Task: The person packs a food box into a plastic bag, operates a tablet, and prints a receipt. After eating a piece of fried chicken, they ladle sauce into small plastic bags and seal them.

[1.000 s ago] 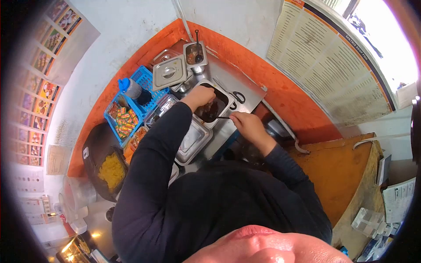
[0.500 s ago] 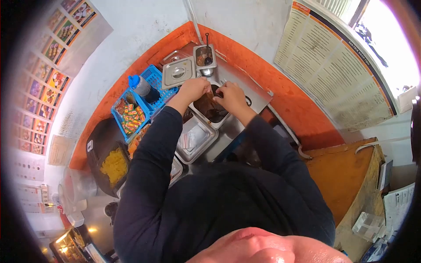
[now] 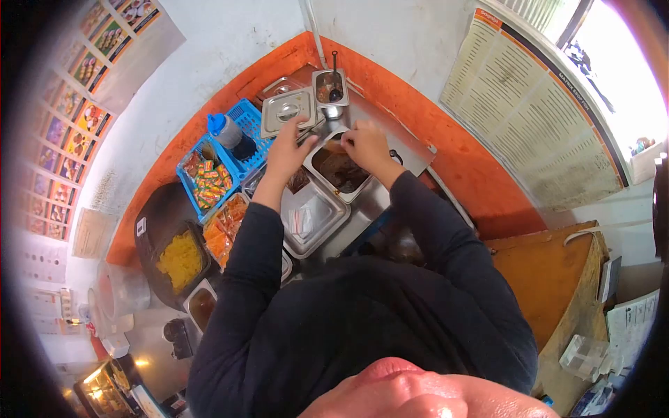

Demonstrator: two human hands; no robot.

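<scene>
While left hand [image 3: 284, 157] gapes, right [image 3: 369, 148] — pinched, over pan [image 3: 350, 199]

I cannot tell what, if anything, the right grip [image 3: 368, 146] pinches; toward the desk's [image 3: 408, 143] right edge, it hides some pan rim [image 3: 351, 200].

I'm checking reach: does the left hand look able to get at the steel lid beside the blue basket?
Probably yes: the left hand looks open, near the edge of the steel lid, with nothing visible between them.

Dk top [image 3: 369, 324]; 2 long slvs [image 3: 240, 289], same col., ending short of bare L hand [image 3: 286, 155] + R hand [image 3: 369, 148].
</scene>
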